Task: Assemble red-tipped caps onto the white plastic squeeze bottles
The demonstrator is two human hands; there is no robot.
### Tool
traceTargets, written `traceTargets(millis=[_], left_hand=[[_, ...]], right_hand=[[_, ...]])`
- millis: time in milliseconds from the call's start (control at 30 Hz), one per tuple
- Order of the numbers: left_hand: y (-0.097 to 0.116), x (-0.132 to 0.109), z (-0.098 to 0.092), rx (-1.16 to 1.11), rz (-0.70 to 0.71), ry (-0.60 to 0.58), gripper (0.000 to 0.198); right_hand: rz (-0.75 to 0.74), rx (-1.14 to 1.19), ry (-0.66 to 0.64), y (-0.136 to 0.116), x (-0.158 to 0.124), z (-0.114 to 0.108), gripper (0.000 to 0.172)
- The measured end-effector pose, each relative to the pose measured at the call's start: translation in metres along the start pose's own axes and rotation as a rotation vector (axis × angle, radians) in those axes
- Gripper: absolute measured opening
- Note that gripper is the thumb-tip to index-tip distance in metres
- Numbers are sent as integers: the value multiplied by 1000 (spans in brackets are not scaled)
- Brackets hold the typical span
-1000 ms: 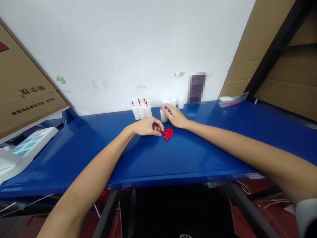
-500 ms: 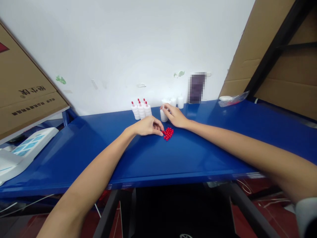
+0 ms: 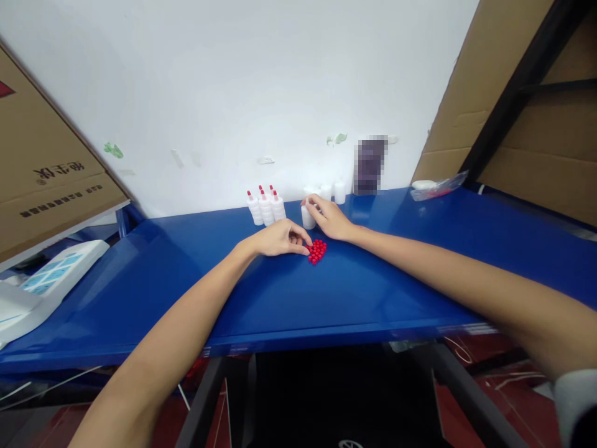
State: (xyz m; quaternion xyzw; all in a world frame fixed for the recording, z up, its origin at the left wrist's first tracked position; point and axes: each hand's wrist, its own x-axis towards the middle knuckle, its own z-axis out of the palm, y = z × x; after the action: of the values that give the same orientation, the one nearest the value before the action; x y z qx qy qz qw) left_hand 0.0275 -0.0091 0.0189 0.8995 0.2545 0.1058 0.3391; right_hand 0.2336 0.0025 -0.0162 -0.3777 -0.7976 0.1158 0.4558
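Note:
Several small red caps (image 3: 319, 250) lie in a tight cluster on the blue table. At the cluster's left edge is my left hand (image 3: 284, 238), its thumb and forefinger closed about a red cap there. Behind the caps, my right hand (image 3: 328, 218) has its fingertips around the top of an upright white plastic bottle (image 3: 308, 218), partly covering it. White bottles without red tips (image 3: 339, 191) stand farther back by the wall. Left of them is a group of white bottles with pointed red tips (image 3: 265, 208), upright and close together.
The blue table (image 3: 298, 305) runs up against a white wall. On its left is a white device with blue panels (image 3: 56, 274). A clear plastic bag (image 3: 438, 188) lies at the back right. Cardboard (image 3: 51, 162) flanks the left side; a pixelated dark patch (image 3: 370, 165) is by the wall.
My left fingertips have shifted slightly right, into the edge of the red caps. My right hand stays on the white bottle.

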Motion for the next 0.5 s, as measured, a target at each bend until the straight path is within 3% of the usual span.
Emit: traceTargets(millis=[500], left_hand=[[-3,0,-3,97,1,44,25]], right_hand=[[11,-5,-15,-2,0,-1,32]])
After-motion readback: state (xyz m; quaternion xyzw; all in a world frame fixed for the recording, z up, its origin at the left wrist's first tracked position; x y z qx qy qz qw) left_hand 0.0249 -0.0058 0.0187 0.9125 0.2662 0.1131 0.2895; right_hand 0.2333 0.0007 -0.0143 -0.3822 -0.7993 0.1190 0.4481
